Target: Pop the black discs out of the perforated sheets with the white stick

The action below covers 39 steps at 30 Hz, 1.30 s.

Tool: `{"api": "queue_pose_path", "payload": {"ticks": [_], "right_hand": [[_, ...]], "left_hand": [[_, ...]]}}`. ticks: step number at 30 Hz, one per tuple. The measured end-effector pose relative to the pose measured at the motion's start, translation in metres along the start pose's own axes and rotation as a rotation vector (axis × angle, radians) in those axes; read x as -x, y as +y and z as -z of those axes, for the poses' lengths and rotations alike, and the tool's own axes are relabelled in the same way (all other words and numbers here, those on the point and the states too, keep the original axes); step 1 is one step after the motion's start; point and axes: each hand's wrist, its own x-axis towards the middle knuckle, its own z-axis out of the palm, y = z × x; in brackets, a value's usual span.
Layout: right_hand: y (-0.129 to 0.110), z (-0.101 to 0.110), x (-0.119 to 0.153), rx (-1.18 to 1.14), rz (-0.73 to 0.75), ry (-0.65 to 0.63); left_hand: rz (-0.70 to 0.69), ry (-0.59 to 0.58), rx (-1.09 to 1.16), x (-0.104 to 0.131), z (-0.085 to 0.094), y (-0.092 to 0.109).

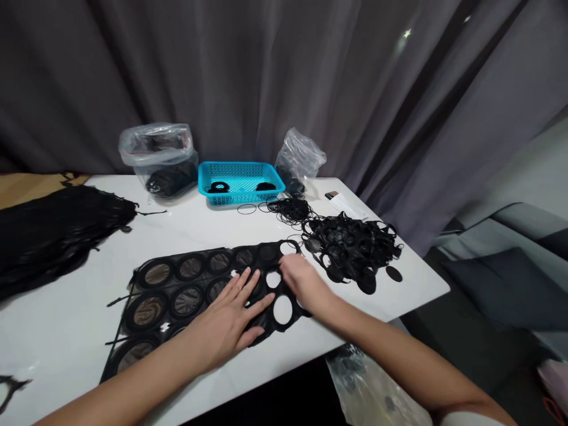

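Centre frame, stripping looks underway: left hand (235,319) spread flat, right hand (304,284) pinching the perforated black sheet (190,266); the next tug would need firm bracing.

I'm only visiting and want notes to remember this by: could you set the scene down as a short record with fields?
Left hand: spread flat on the black sheet
Right hand: fingers curled at the sheet's right end; exact grip hidden
Sheet: rows of round shapes, some open holes at the right
Right of sheet: heap of black scraps
Behind: pile of thin black loops; blue basket between two clear bags
Far left: black bundle
Surface: white table
Backdrop: grey curtain
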Motion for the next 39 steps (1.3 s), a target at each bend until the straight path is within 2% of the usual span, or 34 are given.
{"api": "queue_pose_path", "payload": {"ticks": [3,5,9,12,15,19,27,30,33,36,39], "right_hand": [[0.028,0.027,-0.027,-0.042,-0.135,0.175],[0.038,0.035,-0.043,-0.046,-0.120,0.196],[0.034,0.016,-0.059,-0.120,0.081,-0.038],[0.026,-0.002,-0.060,-0.187,0.134,-0.160],[0.024,-0.005,-0.060,-0.259,0.089,-0.213],[0.026,-0.002,-0.061,-0.319,0.051,-0.249],[0.026,-0.002,-0.061,-0.268,0.092,-0.268],[0.019,-0.013,-0.053,-0.147,0.152,-0.218],[0.019,-0.024,-0.050,-0.024,0.197,-0.096],[0.034,-0.015,-0.057,-0.024,0.065,0.069],[0.054,0.011,-0.071,-0.016,-0.124,0.255]], "left_hand": [[0.001,-0.023,0.003,-0.003,0.006,-0.001],[0.024,-0.039,0.005,-0.009,0.010,-0.004],[0.087,0.048,-0.030,-0.023,0.007,-0.018],[0.094,0.072,-0.062,-0.024,-0.003,-0.027],[0.110,0.053,-0.056,-0.021,-0.009,-0.028],[0.122,0.049,-0.054,-0.020,-0.008,-0.025],[0.118,0.038,-0.074,-0.021,-0.007,-0.024],[0.119,0.067,-0.071,-0.021,-0.009,-0.024],[0.124,0.074,-0.082,-0.021,-0.011,-0.023],[0.126,0.057,-0.082,-0.022,-0.009,-0.023],[0.102,0.041,-0.056,-0.019,-0.003,-0.026]]}}
